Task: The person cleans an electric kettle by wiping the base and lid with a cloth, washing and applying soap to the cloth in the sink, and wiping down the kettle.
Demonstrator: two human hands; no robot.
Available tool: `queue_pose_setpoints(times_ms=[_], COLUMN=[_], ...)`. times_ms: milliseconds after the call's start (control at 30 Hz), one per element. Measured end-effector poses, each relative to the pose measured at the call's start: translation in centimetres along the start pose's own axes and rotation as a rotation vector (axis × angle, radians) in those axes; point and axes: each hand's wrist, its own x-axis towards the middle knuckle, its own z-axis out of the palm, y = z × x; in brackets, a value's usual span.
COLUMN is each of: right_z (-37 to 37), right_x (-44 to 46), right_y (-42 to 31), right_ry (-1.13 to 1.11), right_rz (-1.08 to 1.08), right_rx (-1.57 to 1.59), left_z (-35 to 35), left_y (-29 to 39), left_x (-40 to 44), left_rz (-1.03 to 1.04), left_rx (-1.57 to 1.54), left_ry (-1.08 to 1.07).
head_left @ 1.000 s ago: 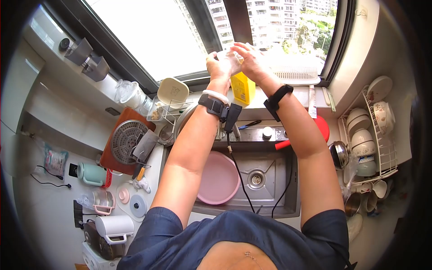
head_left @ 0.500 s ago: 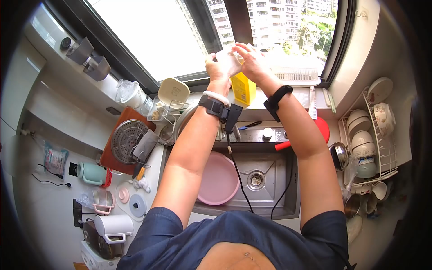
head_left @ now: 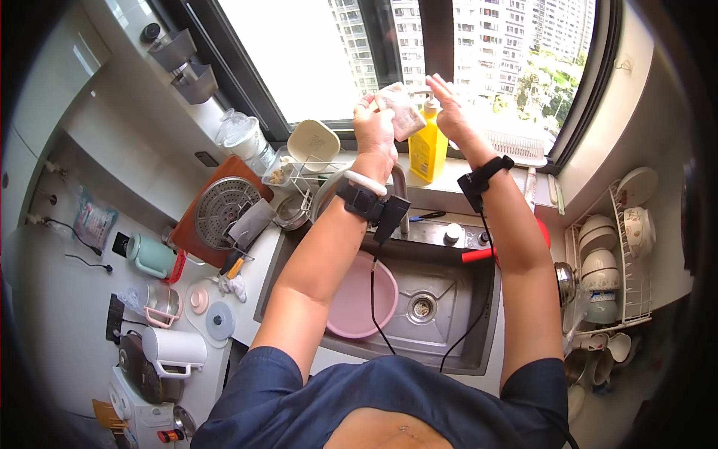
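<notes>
My left hand (head_left: pixel 376 127) pinches a whitish, folded cloth (head_left: pixel 401 112) in front of the window. Just right of the cloth, my right hand (head_left: pixel 453 118) is raised with fingers stretched out and nothing in it. Between the hands stands a yellow pump bottle (head_left: pixel 426 153) on the sill, its white pump head close to the cloth and partly covered. Whether cloth or right hand touches the pump I cannot tell. Below the arms lies the sink (head_left: pixel 441 348) with a pink basin (head_left: pixel 362 299) in its left part.
Left of the sink are a cutting board (head_left: pixel 187 228), a round steamer plate (head_left: pixel 227 213) and a cleaver (head_left: pixel 250 224). A red-handled pan (head_left: pixel 479 256) lies behind the right forearm. At right stands a dish rack (head_left: pixel 636 292) with bowls. Black cables (head_left: pixel 374 299) hang from the wrists.
My hands have moved apart. The cloth, earlier between both hands, is now in the left alone, and the right has opened beside the pump bottle. The view has shifted slightly.
</notes>
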Motion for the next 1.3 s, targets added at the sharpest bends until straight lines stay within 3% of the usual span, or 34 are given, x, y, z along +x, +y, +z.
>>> queue_pose_setpoints(times_ms=[67, 133, 200, 300, 533, 700, 833, 933, 1000, 1067, 1133, 1200, 1300], right_z=[-2.7, -5.7, -5.6, -7.5, -4.0, 0.1, 3.6, 6.2, 7.9, 10.0, 10.8, 11.6, 11.5], right_x=[0.1, -0.6, -1.2, -3.4, -9.1, -13.5, -17.7, -21.2, -23.3, -25.1, -26.4, -27.6, -29.1], right_y=[-3.3, -8.0, -9.7, -15.8, -26.8, -33.6, -38.6, -41.8, -43.5, -44.4, -46.1, -47.7, -50.2], right_ry=[0.124, 0.056, 0.083, -0.317, -0.549, -0.763, -0.959, -1.04, -1.028, -1.037, -1.06, -1.052, -1.021], right_rz=[-0.101, 0.15, 0.101, 0.397, 0.307, 0.513, 0.487, 0.513, 0.545, 0.695, 0.74, 0.727, 0.707], right_rx=[0.153, 0.204, 0.353, 0.843, 1.031, 1.221, 1.28, 1.403, 1.429, 1.562, 1.609, 1.609, 1.562], left_z=[0.1, -0.3, -1.3, -3.5, -12.3, -21.5, -27.8, -31.9, -34.1, -36.6, -37.7, -39.2, -40.9], left_y=[2.2, 4.4, 5.8, 7.7, 13.0, 17.9, 20.4, 21.9, 22.4, 23.0, 24.0, 24.9, 26.4], left_x=[-2.2, -4.4, -6.0, -9.0, -15.8, -20.7, -24.4, -26.7, -28.2, -29.7, -31.2, -32.7, -34.6], left_rz=[-0.005, -0.071, -0.058, -0.032, 0.058, 0.12, 0.205, 0.333, 0.333, 0.369, 0.392, 0.54, 0.609], left_rx=[-0.038, -0.027, -0.045, -0.058, -0.05, 0.024, 0.087, 0.316, 0.314, 0.596, 0.652, 0.845, 0.985], left_ry=[0.003, -0.025, -0.042, -0.127, -0.024, 0.031, 0.155, 0.182, 0.227, 0.204, 0.285, 0.143, 0.136])
